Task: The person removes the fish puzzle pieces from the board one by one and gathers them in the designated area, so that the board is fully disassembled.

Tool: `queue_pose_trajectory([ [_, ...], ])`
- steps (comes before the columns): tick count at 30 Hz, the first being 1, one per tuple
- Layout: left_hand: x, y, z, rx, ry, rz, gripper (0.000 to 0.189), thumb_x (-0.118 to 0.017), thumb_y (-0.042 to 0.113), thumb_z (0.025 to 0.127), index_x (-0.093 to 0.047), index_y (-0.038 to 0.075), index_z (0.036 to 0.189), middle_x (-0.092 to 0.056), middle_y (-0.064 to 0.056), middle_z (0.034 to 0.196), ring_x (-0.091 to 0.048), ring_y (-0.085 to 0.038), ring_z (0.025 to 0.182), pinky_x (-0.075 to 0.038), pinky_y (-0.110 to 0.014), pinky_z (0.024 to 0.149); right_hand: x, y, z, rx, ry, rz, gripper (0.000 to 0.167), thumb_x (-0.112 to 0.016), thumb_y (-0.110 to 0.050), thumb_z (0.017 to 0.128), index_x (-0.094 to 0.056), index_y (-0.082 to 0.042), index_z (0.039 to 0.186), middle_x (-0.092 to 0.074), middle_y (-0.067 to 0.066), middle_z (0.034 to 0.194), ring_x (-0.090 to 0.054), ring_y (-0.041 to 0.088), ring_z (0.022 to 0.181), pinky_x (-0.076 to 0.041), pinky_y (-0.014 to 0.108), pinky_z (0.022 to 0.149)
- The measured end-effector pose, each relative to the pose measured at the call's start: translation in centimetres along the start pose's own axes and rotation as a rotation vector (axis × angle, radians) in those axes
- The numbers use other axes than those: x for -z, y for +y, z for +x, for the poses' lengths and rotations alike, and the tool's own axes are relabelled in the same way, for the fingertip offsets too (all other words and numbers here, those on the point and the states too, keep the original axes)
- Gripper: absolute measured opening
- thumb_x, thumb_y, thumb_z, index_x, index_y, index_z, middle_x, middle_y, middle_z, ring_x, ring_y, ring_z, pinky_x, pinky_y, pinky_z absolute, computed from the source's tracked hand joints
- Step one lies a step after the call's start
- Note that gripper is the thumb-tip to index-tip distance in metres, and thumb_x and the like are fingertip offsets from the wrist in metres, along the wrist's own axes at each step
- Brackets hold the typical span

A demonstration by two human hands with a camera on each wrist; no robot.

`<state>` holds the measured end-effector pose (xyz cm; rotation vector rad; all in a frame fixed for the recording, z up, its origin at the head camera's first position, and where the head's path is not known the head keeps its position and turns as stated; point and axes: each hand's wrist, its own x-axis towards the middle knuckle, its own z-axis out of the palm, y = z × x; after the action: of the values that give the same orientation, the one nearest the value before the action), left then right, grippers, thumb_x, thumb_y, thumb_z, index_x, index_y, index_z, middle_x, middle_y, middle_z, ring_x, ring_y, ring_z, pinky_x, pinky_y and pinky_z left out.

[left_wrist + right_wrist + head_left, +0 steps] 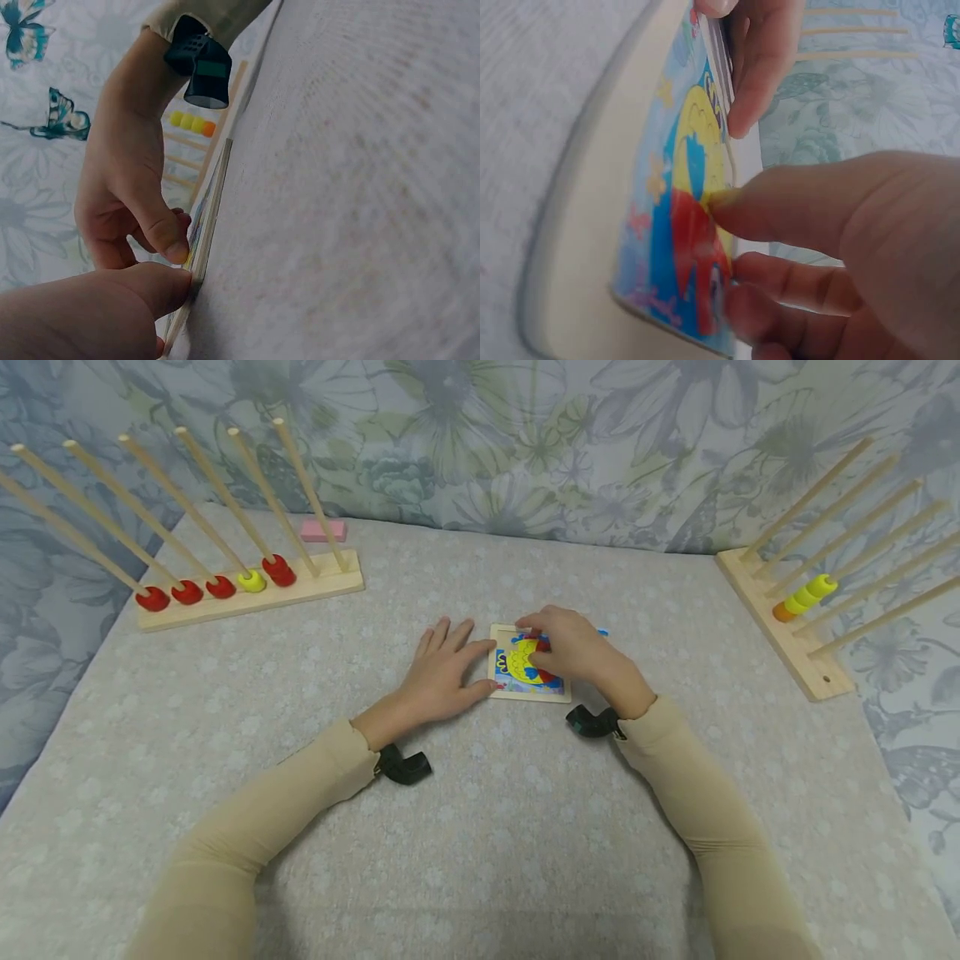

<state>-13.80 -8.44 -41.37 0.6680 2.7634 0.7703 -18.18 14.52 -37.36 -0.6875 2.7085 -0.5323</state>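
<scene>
A small wooden tray puzzle (551, 697) with a yellow and red fish picture lies flat on the table. At its left side, my left hand (444, 675) rests with fingers spread, thumb and index finger touching the frame. Over the right part is my right hand (573, 647), fingers bent, thumb and fingertips at a red and yellow puzzle piece (697, 225), which they seem to pinch. Bare tray bottom shows at the upper left of the picture. Past the right hand peeks a bit of blue (602, 632), mostly hidden.
A wooden peg stand (255, 607) with red and yellow beads stands at the back left, a pink block (323, 531) behind it. Another peg stand (783, 627), with yellow and orange beads, is at the right. A flowered wall (510, 452) borders the table.
</scene>
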Motion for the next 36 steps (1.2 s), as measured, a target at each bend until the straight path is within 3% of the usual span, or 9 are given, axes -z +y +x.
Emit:
queue_pose_trajectory([
  [7,-0.3,-0.1,0.1,0.000,0.001,-0.002,0.064,-0.062,0.046,0.097,-0.048,0.017,0.152,-0.023,-0.021,0.168,-0.005,-0.050,0.157,-0.005,-0.067,0.124,-0.9,0.6,0.5,-0.033,0.056,0.083,0.042,-0.069,-0.016,0.091,-0.064,-0.006,0.132,-0.064,0.016,0.116,-0.058,0.029,0.100,-0.050,0.045,0.092],
  [18,-0.3,0.0,0.1,-0.005,0.004,-0.005,0.064,-0.062,0.046,0.096,-0.049,0.016,0.152,-0.024,-0.022,0.168,-0.006,-0.050,0.157,-0.005,-0.067,0.124,-1.3,1.0,0.9,-0.044,0.093,0.116,0.031,-0.071,-0.025,0.090,-0.070,-0.005,0.114,-0.064,0.014,0.109,-0.057,0.027,0.096,-0.049,0.041,0.087],
  [25,0.0,0.1,0.0,-0.004,-0.003,-0.008,0.064,-0.062,0.044,0.097,-0.048,0.016,0.152,-0.023,-0.021,0.168,-0.005,-0.050,0.157,-0.004,-0.067,0.124,-1.3,1.1,1.2,-0.080,0.090,0.135,0.030,-0.071,-0.025,0.090,-0.068,-0.008,0.115,-0.060,0.012,0.105,-0.054,0.027,0.093,-0.045,0.039,0.082],
  [36,-0.1,0.0,0.0,-0.004,-0.001,-0.004,0.064,-0.061,0.045,0.097,-0.048,0.016,0.152,-0.023,-0.021,0.168,-0.005,-0.050,0.157,-0.004,-0.067,0.125,-1.2,1.2,1.1,-0.072,0.094,0.142,0.031,-0.070,-0.022,0.090,-0.071,-0.005,0.116,-0.061,0.014,0.108,-0.054,0.028,0.098,-0.047,0.041,0.089],
])
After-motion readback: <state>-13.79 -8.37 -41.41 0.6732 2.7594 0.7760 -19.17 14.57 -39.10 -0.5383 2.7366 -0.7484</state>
